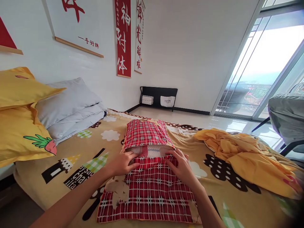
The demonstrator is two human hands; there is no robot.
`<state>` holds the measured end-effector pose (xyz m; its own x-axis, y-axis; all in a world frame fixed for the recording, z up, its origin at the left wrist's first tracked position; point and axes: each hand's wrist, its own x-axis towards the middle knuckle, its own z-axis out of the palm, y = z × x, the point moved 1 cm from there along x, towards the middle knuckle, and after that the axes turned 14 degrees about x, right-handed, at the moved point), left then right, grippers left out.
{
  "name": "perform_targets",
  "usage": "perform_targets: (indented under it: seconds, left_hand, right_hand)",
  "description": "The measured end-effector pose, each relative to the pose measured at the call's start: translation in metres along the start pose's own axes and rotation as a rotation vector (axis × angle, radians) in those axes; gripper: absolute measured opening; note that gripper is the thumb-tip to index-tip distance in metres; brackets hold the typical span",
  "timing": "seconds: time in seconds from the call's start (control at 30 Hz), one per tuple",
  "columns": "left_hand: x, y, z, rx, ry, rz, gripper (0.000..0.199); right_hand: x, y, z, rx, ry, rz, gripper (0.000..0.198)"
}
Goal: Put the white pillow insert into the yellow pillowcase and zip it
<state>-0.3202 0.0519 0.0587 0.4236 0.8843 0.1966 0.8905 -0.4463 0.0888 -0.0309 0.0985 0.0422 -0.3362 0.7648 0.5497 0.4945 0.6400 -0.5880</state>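
From where I stand, the person's two bare hands are at work over a red-and-white plaid fabric cover, which lies in the middle of the bed, lengthwise in front of them. The cover's opening runs crosswise between its far and near parts, and in the gap I can see a pale grey insert with a strip of red in it. The left hand grasps the cover at the left end of the opening, thumb on the plaid, fingertips at the gap. The right hand has hold of the right end in much the same way, fingers bent over the edge. The near part of the cover is spread out and a little wrinkled, with a beige animal-shaped patch at its left side.

Under it all is a tan bedsheet printed with clouds, trees and lettering. To the left, yellow pillows, one printed with a pink root vegetable, sit against plain light-grey pillows. Over on the right lies a crumpled heap of yellow-orange cloth, well apart from the hands. Beyond the bed, a low black rack stands by the white wall, a white bag at its right side.
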Motion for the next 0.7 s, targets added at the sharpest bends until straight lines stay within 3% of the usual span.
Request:
perform_targets:
  seconds: [0.7]
  left_hand:
    - [0.0009,0.0044,0.0017,0.024,-0.028,0.027,0.049]
  right_hand:
    - [0.0009,0.0038,0.0012,0.002,-0.03,0.04,0.024]
